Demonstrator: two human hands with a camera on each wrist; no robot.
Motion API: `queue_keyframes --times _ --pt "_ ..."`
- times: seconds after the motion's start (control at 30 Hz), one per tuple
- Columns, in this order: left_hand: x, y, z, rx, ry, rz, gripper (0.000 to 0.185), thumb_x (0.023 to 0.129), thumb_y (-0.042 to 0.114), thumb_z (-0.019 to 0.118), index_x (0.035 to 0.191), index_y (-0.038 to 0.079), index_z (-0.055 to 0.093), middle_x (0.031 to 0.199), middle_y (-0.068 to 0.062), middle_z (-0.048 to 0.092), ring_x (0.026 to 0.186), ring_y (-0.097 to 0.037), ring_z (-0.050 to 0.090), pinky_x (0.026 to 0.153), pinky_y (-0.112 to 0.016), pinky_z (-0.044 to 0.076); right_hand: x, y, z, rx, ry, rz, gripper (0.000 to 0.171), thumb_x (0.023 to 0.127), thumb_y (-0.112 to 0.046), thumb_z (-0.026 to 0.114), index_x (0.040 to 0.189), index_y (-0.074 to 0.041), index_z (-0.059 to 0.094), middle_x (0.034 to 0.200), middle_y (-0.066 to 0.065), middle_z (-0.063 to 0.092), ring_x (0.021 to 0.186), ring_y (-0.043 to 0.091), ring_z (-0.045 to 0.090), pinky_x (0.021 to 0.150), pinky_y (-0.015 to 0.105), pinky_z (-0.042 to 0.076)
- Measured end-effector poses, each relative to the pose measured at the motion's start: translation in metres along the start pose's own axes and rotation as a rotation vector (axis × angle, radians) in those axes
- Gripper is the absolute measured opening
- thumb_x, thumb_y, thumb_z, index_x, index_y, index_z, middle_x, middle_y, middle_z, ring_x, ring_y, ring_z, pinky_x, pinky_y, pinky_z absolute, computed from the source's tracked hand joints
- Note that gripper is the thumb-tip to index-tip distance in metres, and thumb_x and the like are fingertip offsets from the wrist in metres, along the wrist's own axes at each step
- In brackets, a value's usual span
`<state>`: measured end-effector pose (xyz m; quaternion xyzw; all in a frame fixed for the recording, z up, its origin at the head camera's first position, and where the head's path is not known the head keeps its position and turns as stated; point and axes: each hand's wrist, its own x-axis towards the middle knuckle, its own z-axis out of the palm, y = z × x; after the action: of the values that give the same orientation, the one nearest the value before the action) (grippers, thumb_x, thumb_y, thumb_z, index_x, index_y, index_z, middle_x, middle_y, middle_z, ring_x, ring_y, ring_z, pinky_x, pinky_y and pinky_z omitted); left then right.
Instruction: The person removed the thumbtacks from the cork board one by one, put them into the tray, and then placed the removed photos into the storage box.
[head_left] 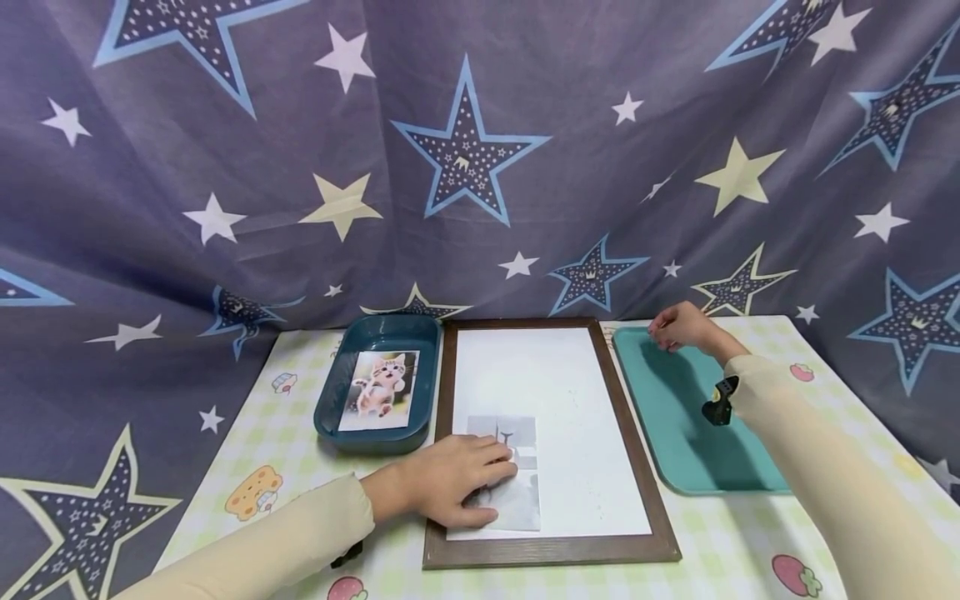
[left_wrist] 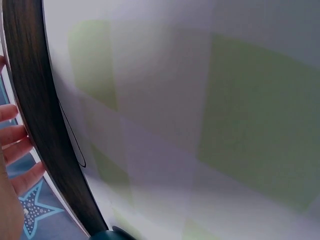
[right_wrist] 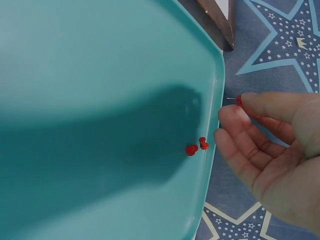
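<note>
My left hand lies on a grey printed picture, its fingers stretched over the left part and hiding some of the image. The picture sits at the lower left of a brown-framed white board. In the right wrist view, my right hand pinches a red push pin between thumb and fingertip, its needle pointing left. This right hand hovers over the far end of a teal tray. Two more red push pins lie in the tray close to its rim.
Left of the board stands a dark blue basin with a kitten picture in it. A checkered cloth covers the table. Behind hangs a star-patterned curtain.
</note>
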<state>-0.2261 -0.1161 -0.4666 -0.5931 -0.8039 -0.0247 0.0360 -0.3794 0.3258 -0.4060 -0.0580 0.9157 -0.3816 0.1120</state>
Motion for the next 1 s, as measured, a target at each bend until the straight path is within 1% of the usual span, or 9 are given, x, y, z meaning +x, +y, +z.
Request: queue_keyframes --times 0.17,0.37,0.6,0.83,1.0 --pt "0.0 0.001 -0.001 0.008 0.003 -0.001 0.052 0.099 0.054 0.052 0.138 0.019 0.054 0.133 0.001 0.057 0.115 -0.011 0.057 0.103 -0.03 0.051 0.001 0.0 0.001 -0.026 0.001 0.009 0.024 0.097 -0.001 0.064 0.111 0.018 0.064 0.078 0.012 0.072 0.07 0.014 0.066 0.071 0.04 0.06" --pt "0.0 0.002 -0.003 0.0 -0.021 -0.014 0.053 0.1 0.055 0.052 0.139 0.019 0.053 0.134 0.001 0.057 0.118 -0.012 0.057 0.105 -0.031 0.05 0.002 0.002 0.003 -0.02 -0.015 0.032 0.025 0.097 -0.002 0.064 0.112 0.018 0.064 0.081 0.012 0.073 0.072 0.015 0.067 0.073 0.041 0.06" --pt "-0.001 0.003 -0.004 -0.007 -0.031 -0.029 0.053 0.1 0.055 0.051 0.14 0.02 0.053 0.137 0.001 0.056 0.122 -0.013 0.056 0.107 -0.033 0.05 0.003 0.011 0.005 -0.033 -0.029 0.062 0.028 0.098 -0.003 0.062 0.116 0.019 0.063 0.094 0.025 0.073 0.077 0.02 0.07 0.078 0.045 0.061" --pt "-0.002 0.003 -0.003 -0.008 -0.039 -0.033 0.054 0.1 0.055 0.051 0.141 0.02 0.053 0.138 0.001 0.056 0.124 -0.013 0.056 0.108 -0.033 0.049 0.007 0.02 0.007 -0.032 -0.041 0.1 0.028 0.097 -0.004 0.063 0.116 0.017 0.065 0.09 0.019 0.074 0.076 0.02 0.071 0.074 0.04 0.061" --pt "-0.002 0.002 -0.003 -0.013 -0.038 -0.034 0.054 0.1 0.055 0.051 0.141 0.02 0.053 0.138 0.001 0.056 0.124 -0.014 0.056 0.108 -0.033 0.049 0.009 0.021 0.009 -0.041 -0.045 0.105 0.029 0.097 -0.004 0.063 0.116 0.017 0.064 0.092 0.02 0.074 0.077 0.02 0.071 0.076 0.041 0.062"
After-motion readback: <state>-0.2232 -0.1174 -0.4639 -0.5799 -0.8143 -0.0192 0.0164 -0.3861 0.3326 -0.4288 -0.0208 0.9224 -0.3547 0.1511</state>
